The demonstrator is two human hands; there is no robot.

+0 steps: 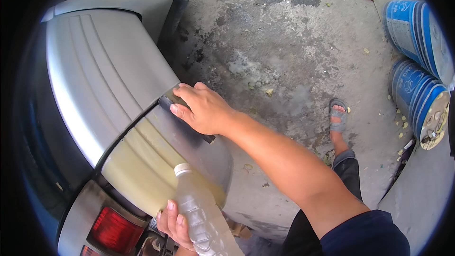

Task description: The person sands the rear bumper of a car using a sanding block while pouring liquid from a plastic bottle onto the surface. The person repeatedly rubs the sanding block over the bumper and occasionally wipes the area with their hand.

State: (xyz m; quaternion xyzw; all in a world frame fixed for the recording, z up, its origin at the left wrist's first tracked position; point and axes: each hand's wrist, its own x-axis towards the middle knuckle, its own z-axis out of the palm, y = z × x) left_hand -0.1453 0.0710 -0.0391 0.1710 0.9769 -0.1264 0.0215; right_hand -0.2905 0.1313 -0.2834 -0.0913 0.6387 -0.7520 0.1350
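Observation:
My right hand (204, 110) grips a dark flat strip (206, 137), possibly sandpaper, against a car's rear side panel near its edge. Much of the strip lies under my palm. Around it the panel is dull grey and looks wet. Yellowish filler (142, 165) coats the ribbed part of that panel. Below, the fingers of my left hand (174, 224) are wrapped around a clear plastic bottle (202, 209) with a white cap (182, 169). The bottle leans over the filler's lower side. A narrow dark gap parts the coated section from the silver panel (106, 60).
A red tail lamp (115, 225) sits at the lower left, beside exposed parts. Dark window glass (32, 113) borders the silver panel. Two blue drums (412, 89) lie at the right. A foot in a grey sandal (337, 117) stands on the stained concrete floor (291, 46).

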